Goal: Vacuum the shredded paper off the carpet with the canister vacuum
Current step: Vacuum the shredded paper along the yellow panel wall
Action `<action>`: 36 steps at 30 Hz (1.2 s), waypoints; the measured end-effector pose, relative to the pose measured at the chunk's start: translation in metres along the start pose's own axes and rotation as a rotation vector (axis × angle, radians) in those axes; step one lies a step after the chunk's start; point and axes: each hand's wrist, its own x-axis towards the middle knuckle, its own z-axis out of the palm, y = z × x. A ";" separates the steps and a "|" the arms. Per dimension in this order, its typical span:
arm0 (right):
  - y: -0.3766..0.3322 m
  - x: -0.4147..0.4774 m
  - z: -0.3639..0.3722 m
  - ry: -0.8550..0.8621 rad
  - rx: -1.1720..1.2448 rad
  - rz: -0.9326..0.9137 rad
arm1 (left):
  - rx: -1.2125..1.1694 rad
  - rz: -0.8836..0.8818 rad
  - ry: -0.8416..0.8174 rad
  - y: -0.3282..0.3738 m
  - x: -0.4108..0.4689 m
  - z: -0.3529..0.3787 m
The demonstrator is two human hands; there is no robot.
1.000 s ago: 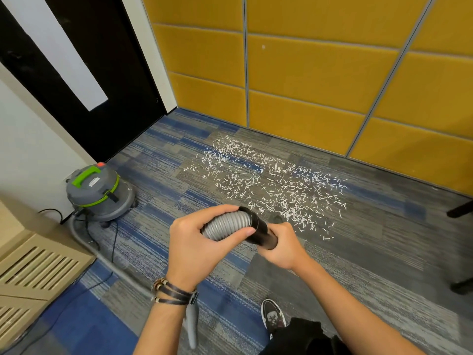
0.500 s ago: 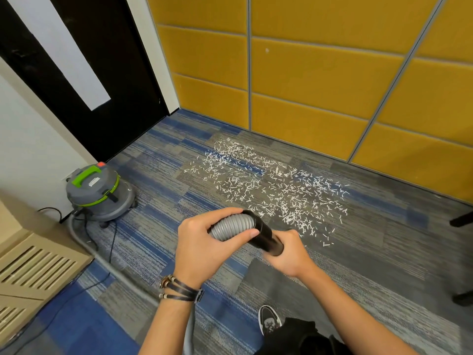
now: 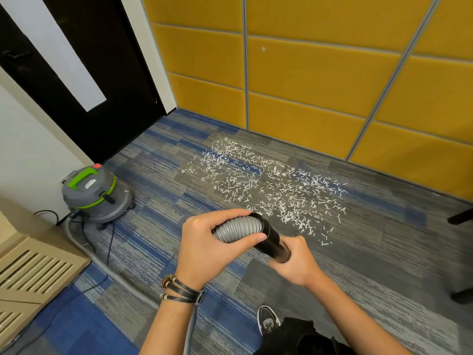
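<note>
White shredded paper [image 3: 271, 190] lies scattered over the blue-grey carpet [image 3: 371, 257] ahead of me. The grey and green canister vacuum [image 3: 94, 193] stands at the left by the wall. Its grey ribbed hose [image 3: 236, 230] ends in a black cuff [image 3: 272, 242] held above the carpet, short of the paper. My left hand [image 3: 204, 248] grips the ribbed hose end. My right hand [image 3: 297, 262] grips the lower end of the black cuff, whose mouth is hidden by the fingers.
Yellow wall panels [image 3: 332, 85] bound the far side, a dark door [image 3: 102, 73] the back left. A beige louvred cabinet [image 3: 28, 275] stands at the left. The hose [image 3: 102, 265] and a black cord [image 3: 110, 249] trail over the carpet. My shoe [image 3: 267, 319] is below. Dark furniture legs [image 3: 460, 219] sit at the right edge.
Both hands with the hose end have shifted slightly right and down in view. The grip on hose and cuff is the same. The paper and the vacuum have not moved.
</note>
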 end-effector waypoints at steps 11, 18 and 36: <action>-0.011 0.023 0.002 -0.008 0.004 -0.037 | 0.059 0.044 0.036 -0.005 0.003 0.002; 0.011 0.002 -0.006 -0.007 -0.017 0.016 | -0.017 -0.020 -0.067 -0.010 0.002 0.018; 0.000 0.003 -0.031 0.116 -0.035 -0.015 | -0.017 0.084 -0.001 0.015 0.024 0.026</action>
